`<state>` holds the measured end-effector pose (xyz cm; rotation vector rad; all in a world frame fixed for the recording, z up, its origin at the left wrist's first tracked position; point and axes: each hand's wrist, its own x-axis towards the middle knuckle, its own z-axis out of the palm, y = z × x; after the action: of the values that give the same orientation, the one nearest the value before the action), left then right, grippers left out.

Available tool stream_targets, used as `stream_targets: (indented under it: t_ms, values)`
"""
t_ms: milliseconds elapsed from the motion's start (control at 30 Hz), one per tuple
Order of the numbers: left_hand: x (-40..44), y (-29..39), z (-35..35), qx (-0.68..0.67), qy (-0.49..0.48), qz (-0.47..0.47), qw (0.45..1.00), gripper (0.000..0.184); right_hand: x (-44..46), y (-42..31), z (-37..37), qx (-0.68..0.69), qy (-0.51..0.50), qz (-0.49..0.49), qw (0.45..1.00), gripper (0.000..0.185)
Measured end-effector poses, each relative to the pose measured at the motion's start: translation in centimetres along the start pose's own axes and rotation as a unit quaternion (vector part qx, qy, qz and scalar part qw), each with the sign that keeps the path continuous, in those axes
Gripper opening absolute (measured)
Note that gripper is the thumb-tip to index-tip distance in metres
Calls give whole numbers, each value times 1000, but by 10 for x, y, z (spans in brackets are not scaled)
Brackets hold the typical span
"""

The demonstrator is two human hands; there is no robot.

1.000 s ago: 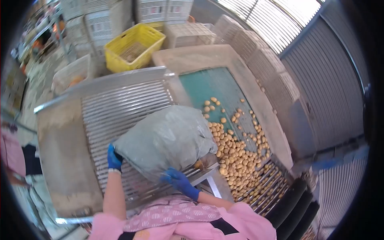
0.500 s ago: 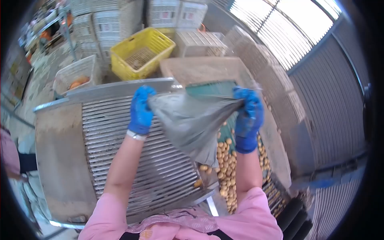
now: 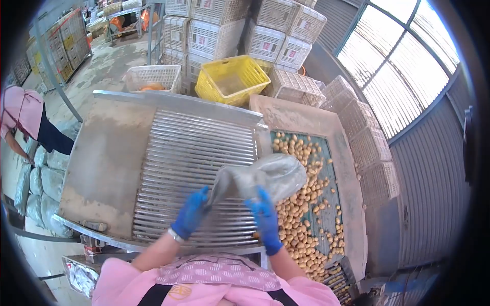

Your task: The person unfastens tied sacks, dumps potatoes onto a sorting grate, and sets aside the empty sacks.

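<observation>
A grey plastic bag [image 3: 278,176], limp and blurred by motion, hangs over the edge between the metal rollers [image 3: 196,153] and the heap of small potatoes [image 3: 298,224]. My left hand [image 3: 191,213], in a blue glove, is closed on the bag's near left end above the rollers. To the right, my blue-gloved right hand [image 3: 265,219] is beside the bag's near side, thumb and fingers apart. Slight blur makes it hard to see whether those fingers touch the plastic.
Potatoes lie on a green belt [image 3: 329,178] inside a trough. Behind the rollers stand a yellow crate [image 3: 232,81], a white crate [image 3: 153,76] and stacked white crates [image 3: 212,38]. At left, another person [image 3: 30,115] bends over filled bags [image 3: 51,181].
Both hands have come down and closer to my body. The bag, earlier stretched between them, now trails away from my left hand, and my right hand has left its corner. The view has shifted.
</observation>
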<state>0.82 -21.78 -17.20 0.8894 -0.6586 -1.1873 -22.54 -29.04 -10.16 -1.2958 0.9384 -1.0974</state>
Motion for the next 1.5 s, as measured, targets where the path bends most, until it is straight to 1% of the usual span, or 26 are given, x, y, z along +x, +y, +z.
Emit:
stream_targets:
  t_ms: [33,100,167,200,233,300,367,467,500,600,700,800,833,900,1000,1100,1133,1167,1200,1233,1267,1300,1333,1433,1467,1500]
  values:
    - [-27,-16,-2,-17,-5,-29,999,47,-25,37,14,38,-60,4,997,53]
    - [-75,-10,18,-335,-37,-243,910,45,-54,72,33,-32,-178,-51,982,48]
    - [-84,12,26,-329,-81,-282,898,40,-69,73,43,-242,-290,-153,913,41]
    - [-85,17,29,-327,-104,-297,891,38,-73,68,43,-242,-314,-149,906,39]
    - [-87,-5,24,-303,-13,-303,904,32,-71,59,43,-241,-339,-148,897,38]
    - [-92,-49,-1,-5,-56,-149,987,24,-69,39,35,-167,-385,-193,887,39]
    - [-101,-20,19,-29,42,-123,991,8,-80,29,11,-110,-313,-78,940,41]
    - [-95,-33,32,41,110,-86,989,19,-87,36,-17,-107,-255,-18,961,43]
    - [-99,-33,39,90,90,-102,987,12,-87,41,-20,-119,-247,-6,962,44]
    - [-118,-14,82,349,-187,-31,918,31,-75,60,-11,-189,-264,2,946,47]
    - [-128,-21,83,451,-349,131,811,49,-25,75,-9,-291,-263,-19,920,51]
    - [-133,12,52,433,-292,84,848,49,92,67,-60,-402,-167,-59,898,55]
    - [-138,26,44,370,-227,110,894,47,140,54,-96,-424,-127,-77,893,56]
    - [-162,62,23,367,-77,116,920,44,246,8,-175,-422,-82,-111,896,59]
    - [-220,98,-16,354,127,50,925,45,386,-105,-304,-218,-128,-86,964,64]
    - [-276,91,-49,355,266,79,892,42,423,-234,-299,39,-149,-36,987,66]
    - [-288,79,-57,284,293,113,906,39,414,-263,-289,57,-114,-133,983,66]
    - [-300,68,-66,211,315,151,913,36,392,-288,-258,-161,-58,-390,905,63]
    - [-311,57,-75,141,333,193,912,33,376,-299,-229,-269,5,-478,836,62]
    - [-314,50,-77,121,344,226,903,33,374,-295,-213,-408,42,-502,761,61]
    - [-315,44,-80,100,354,260,893,33,369,-273,-192,-595,72,-504,622,59]
    - [-313,35,-82,184,360,207,891,36,376,-241,-177,-733,87,-509,444,58]
    - [-310,25,-81,265,370,153,877,39,379,-202,-152,-786,88,-524,316,56]
    - [-306,19,-66,283,341,190,876,42,271,-106,-7,-539,-7,-518,664,52]
    - [-296,22,-59,254,312,236,885,42,212,-72,41,-458,-86,-484,741,50]
    - [-286,31,-48,222,316,203,900,45,145,-37,85,-390,-172,-436,793,49]
